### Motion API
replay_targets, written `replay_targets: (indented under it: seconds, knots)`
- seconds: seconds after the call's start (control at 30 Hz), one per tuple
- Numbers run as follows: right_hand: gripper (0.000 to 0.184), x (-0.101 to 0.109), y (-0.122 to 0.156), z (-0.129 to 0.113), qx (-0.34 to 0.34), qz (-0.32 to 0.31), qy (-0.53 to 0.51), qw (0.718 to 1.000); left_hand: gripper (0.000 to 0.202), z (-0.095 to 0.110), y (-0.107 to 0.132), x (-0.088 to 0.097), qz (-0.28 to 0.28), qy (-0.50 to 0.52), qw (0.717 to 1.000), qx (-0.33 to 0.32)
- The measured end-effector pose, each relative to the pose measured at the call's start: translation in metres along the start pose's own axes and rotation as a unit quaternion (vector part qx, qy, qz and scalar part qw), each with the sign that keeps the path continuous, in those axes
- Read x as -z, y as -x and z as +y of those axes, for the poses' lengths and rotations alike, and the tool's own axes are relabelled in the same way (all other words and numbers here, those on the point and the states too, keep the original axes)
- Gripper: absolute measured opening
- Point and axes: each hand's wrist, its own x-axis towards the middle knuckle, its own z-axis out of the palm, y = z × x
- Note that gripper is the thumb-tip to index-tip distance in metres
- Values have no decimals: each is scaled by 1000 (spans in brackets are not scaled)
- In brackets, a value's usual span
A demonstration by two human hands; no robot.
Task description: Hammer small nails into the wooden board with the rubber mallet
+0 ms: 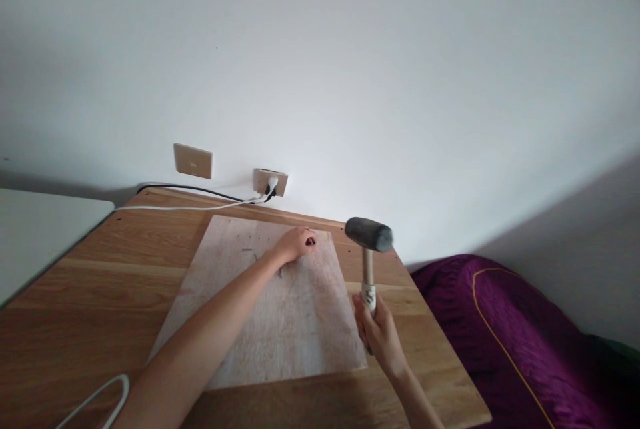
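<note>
My right hand [379,329] grips the lower handle of a mallet [369,234], its dark, thick head raised over the right side of the board. The mallet's wooden handle has a white, dark-marked section just above my fingers. Near the far right corner of a pale wooden board [280,329], my left hand [299,243] rests with its fingers curled into a pinch. Whatever lies between those fingers is too small and shaded to name. Thin nails, one a dark nail [247,250] and another a nail [281,273] beside my left wrist, are on the board.
The board lies on a wooden table [100,302] against a white wall. A socket [271,182] holds plugs with a white cable [200,207] and a black cable [185,186]. Purple fabric [505,342] is right of the table; a white panel [45,232] is left.
</note>
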Motion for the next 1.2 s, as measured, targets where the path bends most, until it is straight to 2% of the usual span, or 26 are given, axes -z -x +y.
replay_targets:
  seconds: [0.07, 0.13, 0.3, 0.43, 0.67, 0.87, 0.93, 1.0, 1.07, 1.13, 1.2]
  knots:
    - [52, -3, 2, 15, -19, -17, 49, 998, 16, 0, 0, 0, 3, 5, 1000, -4]
    - [52, -6, -1, 19, -30, -28, 74, 996, 15, 1, 1, 1, 6, 4, 1000, -8]
    - [52, -15, -9, 11, -75, -33, 57, 995, 13, 1, 3, 2, 5, 0, 1000, -6]
    - [51, -17, -15, 7, -124, -60, 40, 990, 11, 2, 4, 1, 10, 23, 999, 22]
    - [47, -14, -21, 4, -138, -100, 41, 985, 10, 3, 4, 3, 12, 1, 1000, 10]
    - [52, -14, -4, -18, -86, -34, -58, 994, 9, 4, 2, 4, 0, 7, 1000, 14]
    - [52, -14, -2, -25, -67, -50, -81, 993, 8, 3, 1, 4, 2, 4, 1000, 12]
    - [53, -14, -5, -28, -84, -79, -104, 988, 8, 3, 0, 3, -3, 9, 1000, 13]
    - [55, -15, -10, -25, -130, -93, -122, 980, 9, 1, 0, 3, -7, 17, 1000, 17]
    - [60, -18, -13, -21, -164, -87, -122, 975, 10, 0, 0, 2, -3, 21, 1000, 19]
    - [64, -22, -13, -17, -165, -79, -104, 978, 11, -1, 0, 1, 0, 20, 1000, 17]
